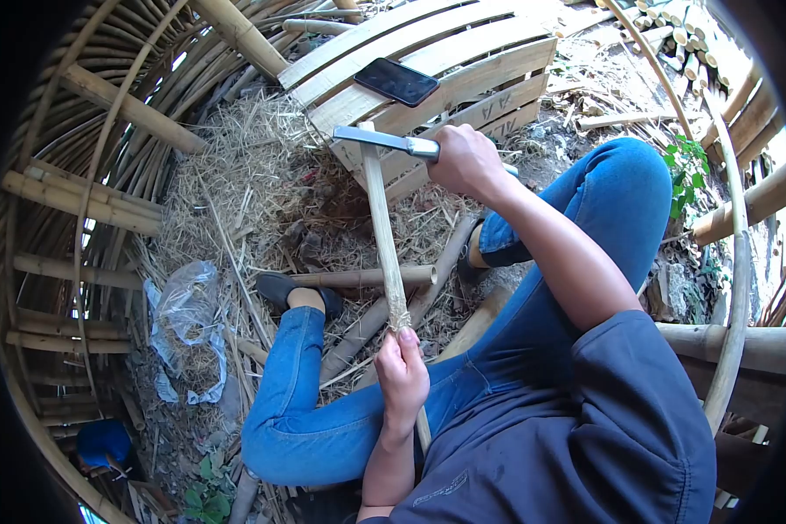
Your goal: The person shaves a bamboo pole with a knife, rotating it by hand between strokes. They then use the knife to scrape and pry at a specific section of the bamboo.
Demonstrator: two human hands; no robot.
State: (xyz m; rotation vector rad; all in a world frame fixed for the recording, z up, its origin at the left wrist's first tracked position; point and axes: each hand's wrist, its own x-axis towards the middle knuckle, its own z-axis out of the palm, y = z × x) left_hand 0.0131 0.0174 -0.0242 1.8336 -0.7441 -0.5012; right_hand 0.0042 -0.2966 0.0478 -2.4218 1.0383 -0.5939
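Note:
A long, pale bamboo strip (382, 214) runs away from my body between my legs. My left hand (403, 374) is closed around its lower part, where the surface looks rough and frayed just above the fingers. In my right hand (468, 161) is a knife (371, 137) with a broad, straight metal blade pointing left. The blade crosses the far end of the strip, and its handle end shows beyond my fist. Whether the edge bites into the strip cannot be made out.
A slatted wooden crate (472, 52) bears a black phone (396, 81). Bamboo poles (358, 278) lie by my feet among straw and shavings. At left is a clear plastic bag (188, 301); cut bamboo (686, 44) is stacked at the back right. Bamboo walls curve around.

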